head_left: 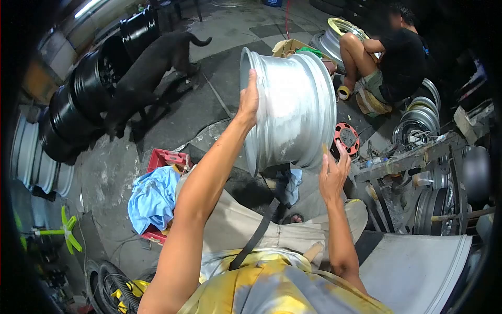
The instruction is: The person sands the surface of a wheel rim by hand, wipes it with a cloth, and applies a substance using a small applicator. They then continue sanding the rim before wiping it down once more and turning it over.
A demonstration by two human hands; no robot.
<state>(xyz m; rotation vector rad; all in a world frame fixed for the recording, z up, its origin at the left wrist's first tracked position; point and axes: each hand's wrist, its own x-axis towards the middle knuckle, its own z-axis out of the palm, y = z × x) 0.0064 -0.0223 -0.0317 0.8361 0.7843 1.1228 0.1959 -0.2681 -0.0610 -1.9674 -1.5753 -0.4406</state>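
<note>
A silver wheel rim [295,99] is held up in front of my body, its barrel facing me. My left hand [250,100] grips the rim's left edge, with the thumb side showing and the other fingers hidden behind it. My right hand [334,172] is just below the rim's lower right edge, fingers spread. A small tan piece [324,149] shows at its thumb or fingertip; whether it is held is unclear. Beneath the rim, a blue-grey cloth [293,186] lies by my leg.
A black dog [151,68] stands at the left beside black rims [89,83]. Blue cloth [154,196] lies on a red crate [168,158]. Another person [400,63] sits at the upper right near more rims [421,118]. A metal rack [413,157] stands at the right.
</note>
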